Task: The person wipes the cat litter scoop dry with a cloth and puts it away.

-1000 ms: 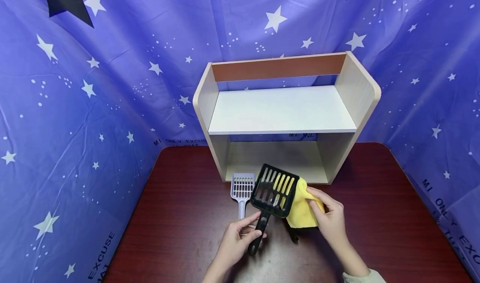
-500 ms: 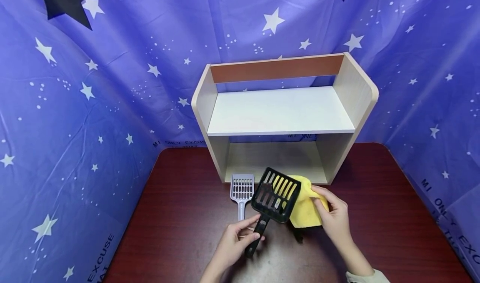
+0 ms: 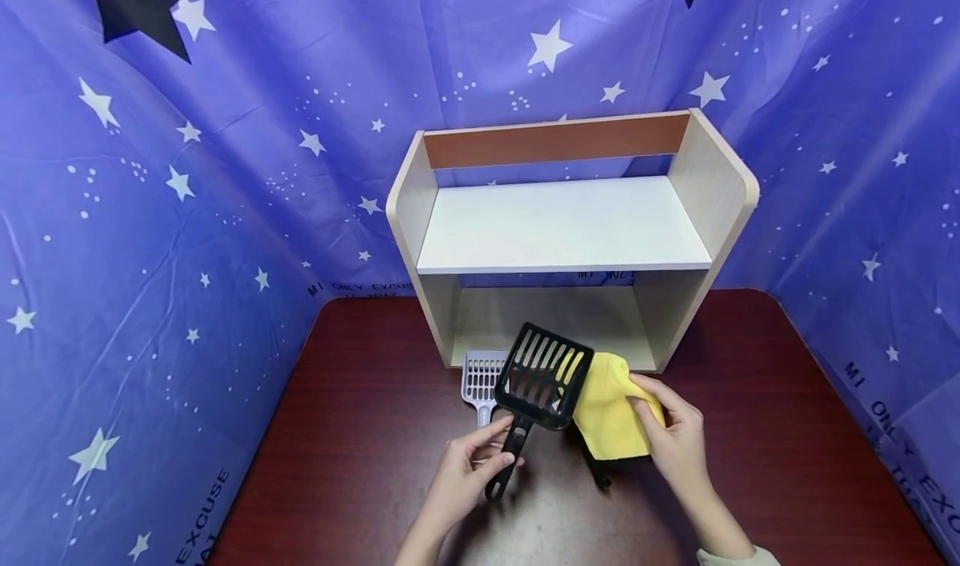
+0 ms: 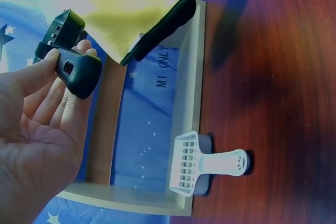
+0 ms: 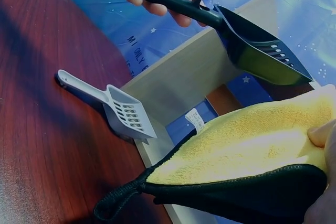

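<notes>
I judge the black scoop (image 3: 534, 411), raised before the shelf (image 3: 562, 224), light, stiff and best held by its handle (image 3: 517, 439), which the left hand (image 3: 467, 468) curls round, while the right hand (image 3: 678, 439) pinches the soft, floppy yellow cloth (image 3: 611, 412) beside it.

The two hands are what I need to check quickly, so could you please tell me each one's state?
Left hand: closed, holding the black scoop by its handle.
Right hand: closed, pinching the yellow cloth.
</notes>
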`<state>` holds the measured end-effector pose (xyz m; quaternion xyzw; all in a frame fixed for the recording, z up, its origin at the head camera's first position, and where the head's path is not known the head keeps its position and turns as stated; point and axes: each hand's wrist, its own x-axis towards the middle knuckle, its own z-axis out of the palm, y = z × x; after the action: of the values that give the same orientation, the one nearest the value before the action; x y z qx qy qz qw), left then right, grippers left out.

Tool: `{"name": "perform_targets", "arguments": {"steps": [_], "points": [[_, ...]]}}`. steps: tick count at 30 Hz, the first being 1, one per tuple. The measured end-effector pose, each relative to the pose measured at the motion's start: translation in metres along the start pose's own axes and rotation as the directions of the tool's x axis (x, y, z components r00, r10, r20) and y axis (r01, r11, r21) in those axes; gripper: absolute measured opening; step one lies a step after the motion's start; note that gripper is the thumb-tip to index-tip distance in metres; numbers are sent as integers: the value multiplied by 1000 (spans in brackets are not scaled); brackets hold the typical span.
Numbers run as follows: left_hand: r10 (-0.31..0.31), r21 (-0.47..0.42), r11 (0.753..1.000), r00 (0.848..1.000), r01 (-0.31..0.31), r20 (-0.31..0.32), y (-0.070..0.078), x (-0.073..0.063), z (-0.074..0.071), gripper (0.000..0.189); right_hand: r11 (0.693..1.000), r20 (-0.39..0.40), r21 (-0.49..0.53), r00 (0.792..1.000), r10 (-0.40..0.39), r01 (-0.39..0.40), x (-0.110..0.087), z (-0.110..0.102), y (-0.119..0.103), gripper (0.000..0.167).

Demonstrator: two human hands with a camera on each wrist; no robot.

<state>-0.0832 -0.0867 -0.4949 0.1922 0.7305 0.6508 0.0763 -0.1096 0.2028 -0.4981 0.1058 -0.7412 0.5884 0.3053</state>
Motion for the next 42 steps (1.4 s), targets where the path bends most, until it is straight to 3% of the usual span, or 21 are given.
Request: {"name": "perform_targets", "arguments": {"steps": [8,17,26,36,42], "points": [[-1,7,1000,1000,1,-20,3,5,-6,50,1000,16,4,1000,23,-24,-2,-3,-1,28],[15,29,1000,998,-13,-59,7,8,-15,50,988,15,112,994,109,-110,-6,-1,-4,31],[44,65,997,994,-37,-98,15,12,-25,50,965,22,171,980,200,-201,-9,0,-6,29],[94,84,993,987,-83,-127,21,17,-34,48,919,93,314,971,221,-239,-11,0,-4,31],[125,89,989,983,-114,-135,25,21,-38,47,901,104,336,961,255,-275,-12,0,-4,31]]}}
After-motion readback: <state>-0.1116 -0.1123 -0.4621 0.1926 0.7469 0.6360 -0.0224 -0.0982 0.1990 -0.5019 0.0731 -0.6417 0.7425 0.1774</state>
